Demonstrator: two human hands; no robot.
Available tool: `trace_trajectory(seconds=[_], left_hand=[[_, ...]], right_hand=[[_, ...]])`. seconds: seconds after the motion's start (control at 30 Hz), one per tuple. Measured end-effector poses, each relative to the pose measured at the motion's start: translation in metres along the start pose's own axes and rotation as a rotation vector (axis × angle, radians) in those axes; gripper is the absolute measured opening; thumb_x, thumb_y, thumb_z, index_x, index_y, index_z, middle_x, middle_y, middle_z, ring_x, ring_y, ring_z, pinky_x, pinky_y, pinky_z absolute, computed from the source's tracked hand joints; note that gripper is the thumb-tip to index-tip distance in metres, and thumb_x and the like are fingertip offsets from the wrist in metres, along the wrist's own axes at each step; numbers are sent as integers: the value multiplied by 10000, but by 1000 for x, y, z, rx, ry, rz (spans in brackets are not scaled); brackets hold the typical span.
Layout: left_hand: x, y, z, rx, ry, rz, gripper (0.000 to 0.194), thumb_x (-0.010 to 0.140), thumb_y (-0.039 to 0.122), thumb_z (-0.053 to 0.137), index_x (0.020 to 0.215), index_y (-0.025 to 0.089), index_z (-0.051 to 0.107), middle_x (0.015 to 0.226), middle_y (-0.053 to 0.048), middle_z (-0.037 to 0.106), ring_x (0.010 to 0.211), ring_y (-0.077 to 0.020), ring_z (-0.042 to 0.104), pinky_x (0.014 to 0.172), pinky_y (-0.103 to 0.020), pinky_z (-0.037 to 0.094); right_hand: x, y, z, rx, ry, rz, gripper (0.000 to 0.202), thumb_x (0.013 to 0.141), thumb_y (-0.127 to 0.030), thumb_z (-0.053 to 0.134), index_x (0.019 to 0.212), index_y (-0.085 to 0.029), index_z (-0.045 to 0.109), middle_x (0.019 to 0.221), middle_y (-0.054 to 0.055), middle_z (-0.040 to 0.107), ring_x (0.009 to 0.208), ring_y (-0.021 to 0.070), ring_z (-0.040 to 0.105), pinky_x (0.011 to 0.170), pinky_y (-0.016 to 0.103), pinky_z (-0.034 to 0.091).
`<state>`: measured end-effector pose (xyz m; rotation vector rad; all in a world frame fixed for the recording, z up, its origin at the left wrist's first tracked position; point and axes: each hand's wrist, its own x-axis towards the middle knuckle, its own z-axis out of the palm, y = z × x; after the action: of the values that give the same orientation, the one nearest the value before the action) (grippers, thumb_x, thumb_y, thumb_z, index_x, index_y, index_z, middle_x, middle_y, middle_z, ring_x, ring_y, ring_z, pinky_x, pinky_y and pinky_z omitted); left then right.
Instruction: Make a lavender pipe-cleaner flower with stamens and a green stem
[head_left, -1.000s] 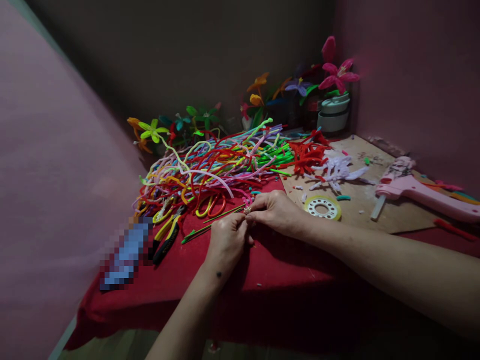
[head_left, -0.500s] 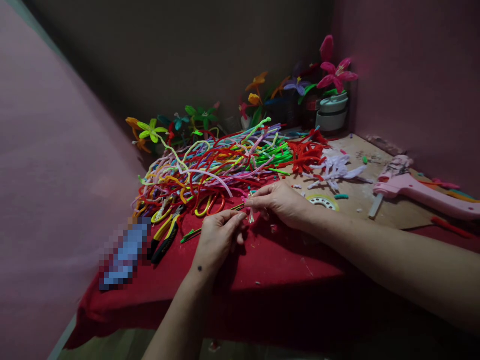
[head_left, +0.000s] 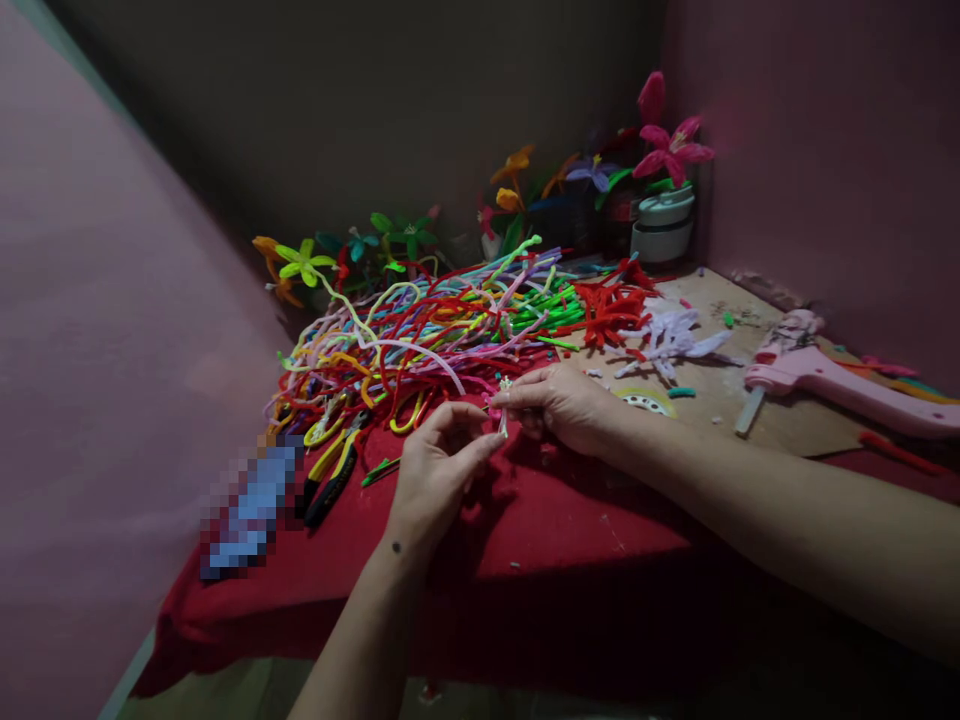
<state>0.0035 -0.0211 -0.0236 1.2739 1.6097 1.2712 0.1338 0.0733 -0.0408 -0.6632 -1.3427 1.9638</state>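
Between my hands is a small bundle of pale flower stamens [head_left: 505, 421], held upright over the red cloth. My right hand [head_left: 559, 405] pinches its upper part between thumb and fingers. The thumb and forefinger of my left hand [head_left: 442, 465] close on the bundle's lower end from the left. Something pink shows just beside the bundle, partly hidden by the fingers. Behind my hands lies a big heap of coloured pipe cleaners [head_left: 420, 320]. Yellow-handled scissors [head_left: 407, 412] lie partly under the heap, behind my left hand.
Yellow-black pliers [head_left: 331, 485] lie left on the red cloth [head_left: 337, 590], by a blurred blue object [head_left: 255, 515]. At right are a pink glue gun [head_left: 817, 375], a tape roll [head_left: 645, 402], and red [head_left: 611, 310] and white fuzzy pieces [head_left: 667, 340]. Fuzzy flowers [head_left: 675, 150] stand behind.
My left hand has shifted up and its thumb has moved right onto the bundle's lower end. The pale strands, spread before, are now drawn together. My right hand stays nearly in place.
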Motion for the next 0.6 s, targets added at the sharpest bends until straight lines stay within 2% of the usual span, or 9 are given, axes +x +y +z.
trace_trajectory(seconds=[0.13,0.23,0.47,0.6], left_hand=[[-2,-8,6,229,68,258,121,712,223,637,813,190,580,696,20,561,612,-96,512,584,-209,423],[-3,-12,7,297,81,333,53,755,198,582,808,192,583,749,-2,586,698,-121,547,657,-233,442],[-4,-10,4,454,98,490,61,783,165,541,764,186,595,738,-7,575,697,-119,547,647,-227,436],[-4,-9,6,595,113,581,97,792,133,520,773,184,600,744,-13,570,682,-113,545,634,-221,432]], right_hand=[[1,0,0,46,0,15,191,624,-229,686,520,-117,572,380,-51,458,315,46,354,326,199,238],[1,0,0,79,10,27,157,623,-194,666,522,-111,579,395,-42,465,338,53,377,340,199,256],[3,1,0,136,17,55,151,610,-188,695,547,-106,585,421,-43,487,354,43,376,358,192,256],[2,0,1,160,18,97,104,632,-164,674,583,-102,607,469,-12,544,412,65,464,405,190,352]])
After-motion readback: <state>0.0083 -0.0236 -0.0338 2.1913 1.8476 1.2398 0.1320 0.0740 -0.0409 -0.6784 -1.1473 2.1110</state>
